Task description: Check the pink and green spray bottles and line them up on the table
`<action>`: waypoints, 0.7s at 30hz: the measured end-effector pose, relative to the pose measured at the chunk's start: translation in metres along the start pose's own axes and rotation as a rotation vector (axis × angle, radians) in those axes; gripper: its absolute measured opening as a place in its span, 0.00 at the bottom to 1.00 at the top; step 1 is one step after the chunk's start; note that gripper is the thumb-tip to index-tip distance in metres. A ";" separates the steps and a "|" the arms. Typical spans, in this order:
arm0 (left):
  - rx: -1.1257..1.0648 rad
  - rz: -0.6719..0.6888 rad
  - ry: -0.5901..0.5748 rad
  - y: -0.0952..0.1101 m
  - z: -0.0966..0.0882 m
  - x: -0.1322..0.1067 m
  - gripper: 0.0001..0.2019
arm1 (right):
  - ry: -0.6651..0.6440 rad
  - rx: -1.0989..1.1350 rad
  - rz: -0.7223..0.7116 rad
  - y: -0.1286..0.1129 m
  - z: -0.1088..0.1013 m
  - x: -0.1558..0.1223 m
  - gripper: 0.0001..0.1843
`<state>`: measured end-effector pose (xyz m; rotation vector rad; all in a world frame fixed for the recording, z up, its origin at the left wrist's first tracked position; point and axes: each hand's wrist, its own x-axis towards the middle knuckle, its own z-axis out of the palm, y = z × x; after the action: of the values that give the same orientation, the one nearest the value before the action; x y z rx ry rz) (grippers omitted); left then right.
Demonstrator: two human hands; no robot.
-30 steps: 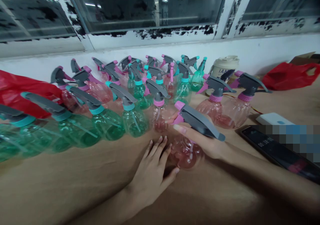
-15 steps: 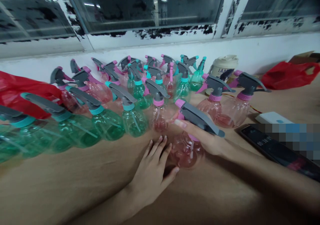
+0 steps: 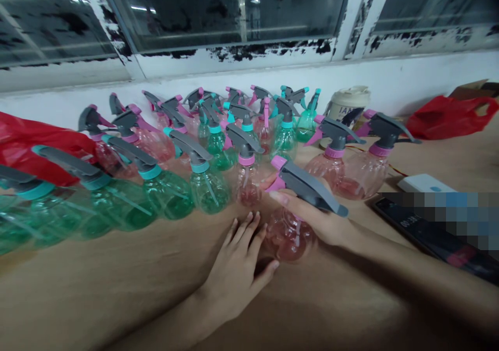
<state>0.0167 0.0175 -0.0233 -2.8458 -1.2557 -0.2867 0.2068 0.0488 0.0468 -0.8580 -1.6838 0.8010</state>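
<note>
My right hand (image 3: 312, 210) is wrapped round the neck of a pink spray bottle (image 3: 290, 236) with a grey and pink trigger head, its nozzle pointing up and left. The bottle stands on the wooden table (image 3: 156, 288), its clear pink body showing below my fingers. Flat on the tabletop, with fingers stretched out, my left hand (image 3: 237, 268) lies just left of that bottle. Directly behind are another pink spray bottle (image 3: 249, 184) and a green spray bottle (image 3: 210, 192). Two pink spray bottles (image 3: 325, 169) stand beyond my right hand.
Several green spray bottles (image 3: 167, 195) line the left side, with more pink and green ones behind. Red plastic bags (image 3: 448, 117) lie at both sides. A white lidded cup (image 3: 351, 101) stands near the wall. At right are a phone (image 3: 424, 231) and a white box-like device (image 3: 427, 183).
My right hand and the pink spray bottle have shifted very slightly left. My left hand stays where it was.
</note>
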 end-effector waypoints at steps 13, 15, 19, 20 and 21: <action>0.002 0.000 0.003 0.001 -0.001 -0.001 0.28 | -0.053 0.048 0.042 0.001 -0.001 0.000 0.12; 0.003 -0.001 0.004 0.000 0.000 0.000 0.28 | -0.068 0.038 0.028 0.001 -0.002 0.001 0.12; 0.002 0.001 0.015 0.000 0.001 0.000 0.28 | -0.058 -0.002 -0.025 -0.002 -0.005 0.005 0.12; 0.000 0.003 0.019 0.000 0.001 0.000 0.27 | -0.056 -0.016 -0.028 -0.003 -0.005 0.005 0.13; -0.004 0.004 0.020 0.000 0.001 0.000 0.27 | -0.057 -0.034 -0.023 -0.004 -0.006 0.005 0.15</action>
<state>0.0167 0.0176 -0.0241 -2.8414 -1.2472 -0.3173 0.2106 0.0520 0.0540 -0.8441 -1.7586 0.7900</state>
